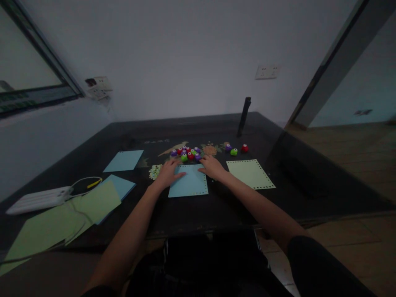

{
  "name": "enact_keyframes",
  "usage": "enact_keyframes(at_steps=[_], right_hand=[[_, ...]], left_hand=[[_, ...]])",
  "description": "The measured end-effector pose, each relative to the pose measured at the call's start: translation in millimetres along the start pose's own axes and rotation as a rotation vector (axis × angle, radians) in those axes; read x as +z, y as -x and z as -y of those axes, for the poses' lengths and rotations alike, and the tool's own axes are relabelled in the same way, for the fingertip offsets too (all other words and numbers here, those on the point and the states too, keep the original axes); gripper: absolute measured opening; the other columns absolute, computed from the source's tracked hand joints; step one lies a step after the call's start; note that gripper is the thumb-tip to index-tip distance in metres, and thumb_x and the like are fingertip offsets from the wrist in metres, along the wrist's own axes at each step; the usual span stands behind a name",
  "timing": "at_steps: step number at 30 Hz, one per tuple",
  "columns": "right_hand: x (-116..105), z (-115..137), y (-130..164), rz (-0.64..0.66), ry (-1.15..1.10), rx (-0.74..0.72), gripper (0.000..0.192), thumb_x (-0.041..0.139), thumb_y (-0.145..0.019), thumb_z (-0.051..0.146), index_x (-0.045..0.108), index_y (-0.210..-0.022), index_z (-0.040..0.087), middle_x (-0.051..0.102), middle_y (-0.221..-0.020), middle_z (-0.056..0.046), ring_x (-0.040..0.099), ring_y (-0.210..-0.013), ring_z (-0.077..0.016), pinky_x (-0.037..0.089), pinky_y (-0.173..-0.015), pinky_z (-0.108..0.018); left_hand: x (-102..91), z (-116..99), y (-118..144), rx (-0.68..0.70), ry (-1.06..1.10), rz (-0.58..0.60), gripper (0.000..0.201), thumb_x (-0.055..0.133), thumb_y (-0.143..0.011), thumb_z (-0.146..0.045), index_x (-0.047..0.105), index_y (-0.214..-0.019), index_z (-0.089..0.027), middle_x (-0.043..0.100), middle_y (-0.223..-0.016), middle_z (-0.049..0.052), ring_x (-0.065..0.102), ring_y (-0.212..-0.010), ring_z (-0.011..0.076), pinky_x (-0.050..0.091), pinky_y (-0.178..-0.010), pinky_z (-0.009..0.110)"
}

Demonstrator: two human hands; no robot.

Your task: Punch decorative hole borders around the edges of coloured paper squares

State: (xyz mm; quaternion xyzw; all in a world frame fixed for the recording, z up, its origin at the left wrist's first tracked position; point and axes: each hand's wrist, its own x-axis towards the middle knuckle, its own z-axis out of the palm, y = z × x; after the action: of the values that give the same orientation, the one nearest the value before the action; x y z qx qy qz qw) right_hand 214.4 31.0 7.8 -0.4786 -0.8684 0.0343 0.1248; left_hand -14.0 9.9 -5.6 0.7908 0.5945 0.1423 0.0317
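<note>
The blue sheet (188, 185) lies flat on the dark table (185, 216), in front of the person and under both hands. It is light and smooth, with small holes lining its top, right and bottom edges. Just beyond its far edge sits a tight cluster of pieces (187, 152) in purple, red and green, each topped with a white spot; three loose pieces (234, 152) stand to the right, behind a yellow sheet (250, 174) with holes round its border. A strip of dark tabletop runs between the blue sheet and the table's near edge, and a narrower gap parts it from the yellow sheet. On the left, a second blue sheet (124, 160) lies well apart, and overlapping green sheets (71, 210) reach toward the table's corner. The left hand (168, 173) rests over the sheet's upper left corner, palm down and loosely open, thumb pointing inward. The right hand (213, 167) comes over the upper right corner, thumb on the sheet and fingers stretched to the nearest purple piece; in this dim view I cannot tell whether they grip it.
</note>
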Motion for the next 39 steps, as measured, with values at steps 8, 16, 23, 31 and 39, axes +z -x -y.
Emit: enact_keyframes(at_steps=[8,16,23,31,39], right_hand=[[3.3,5.2,7.9,-0.04,0.048,0.0,0.028,0.055,-0.085,0.028,0.062,-0.11,0.017,0.058,-0.113,-0.014,0.048,-0.11,-0.0289,0.042,-0.084,-0.039],[3.7,6.7,4.6,-0.175,-0.229,0.083,0.016,0.057,-0.079,0.016,0.065,-0.094,0.018,0.063,-0.096,-0.007,0.056,-0.094,-0.0206,0.041,-0.079,-0.03],[10.8,-3.1,-1.9,-0.267,-0.616,0.205,0.011,0.065,-0.07,0.016,0.068,-0.081,0.015,0.062,-0.066,-0.002,0.057,-0.063,-0.0146,0.04,-0.06,-0.024],[11.3,-18.8,-10.1,-0.324,-0.979,0.288,0.012,0.067,-0.065,0.024,0.065,-0.073,0.015,0.061,-0.058,0.0,0.057,-0.058,-0.0148,0.044,-0.055,-0.026],[-16.7,-44.5,-6.9,-0.483,-1.225,0.326,0.025,0.072,-0.059,0.034,0.062,-0.074,0.017,0.058,-0.057,0.002,0.054,-0.053,-0.0126,0.046,-0.052,-0.026]], left_hand=[[-0.6,-0.1,3.1,0.025,-0.028,0.0,0.053,0.057,-0.076,-0.053,0.054,-0.12,-0.023,0.053,-0.117,0.01,0.048,-0.109,0.0268,0.036,-0.095,0.038],[-5.4,-3.0,5.6,0.049,-0.039,-0.023,0.052,0.058,-0.076,-0.053,0.055,-0.117,-0.022,0.054,-0.113,0.009,0.049,-0.106,0.0263,0.038,-0.093,0.037],[-5.6,-2.0,2.0,0.088,0.014,-0.104,0.05,0.065,-0.072,-0.046,0.057,-0.113,-0.019,0.056,-0.112,0.011,0.05,-0.106,0.0297,0.04,-0.091,0.043],[-5.1,3.0,-5.1,-0.035,0.592,-0.296,0.059,0.067,-0.072,-0.033,0.046,-0.124,-0.018,0.058,-0.117,0.011,0.058,-0.102,0.024,0.048,-0.084,0.039],[-9.8,-6.8,-0.8,-0.187,1.078,0.003,0.037,0.063,-0.074,-0.042,0.065,-0.096,-0.012,0.071,-0.088,0.008,0.064,-0.074,0.0186,0.051,-0.069,0.031]])
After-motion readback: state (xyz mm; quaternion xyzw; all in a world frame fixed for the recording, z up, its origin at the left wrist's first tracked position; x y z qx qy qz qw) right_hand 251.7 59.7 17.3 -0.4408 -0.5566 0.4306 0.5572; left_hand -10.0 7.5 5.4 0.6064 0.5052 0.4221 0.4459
